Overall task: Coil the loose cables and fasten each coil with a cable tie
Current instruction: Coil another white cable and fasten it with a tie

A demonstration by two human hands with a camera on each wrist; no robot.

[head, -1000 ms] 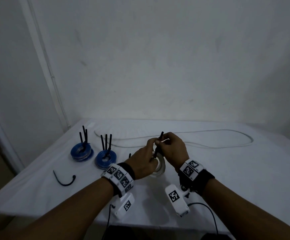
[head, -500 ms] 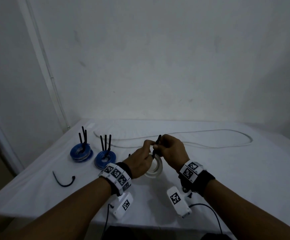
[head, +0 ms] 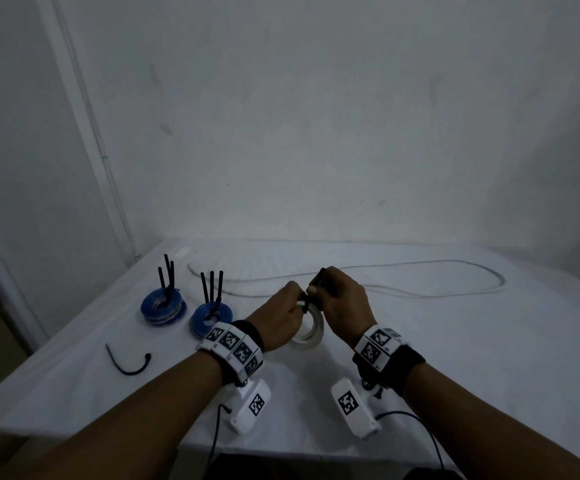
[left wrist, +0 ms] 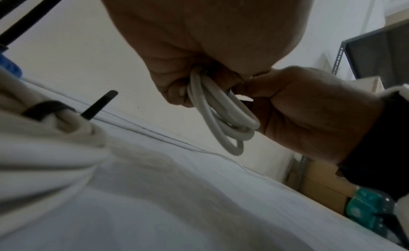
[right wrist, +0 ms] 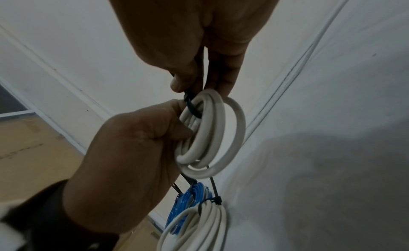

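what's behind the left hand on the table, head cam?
In the head view the left hand hides part of the white cable coil it grips. The right wrist view shows another white tied coil and a blue coil behind it; their undersides stay hidden.

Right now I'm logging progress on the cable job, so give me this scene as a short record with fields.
left hand: grips the white coil, held above the table
right hand: pinches a black cable tie wrapped round that coil
done coils: two blue coils, ties sticking up
another white coil: tied, on the table
loose cable: uncoiled, far side of table
spare tie: near left edge
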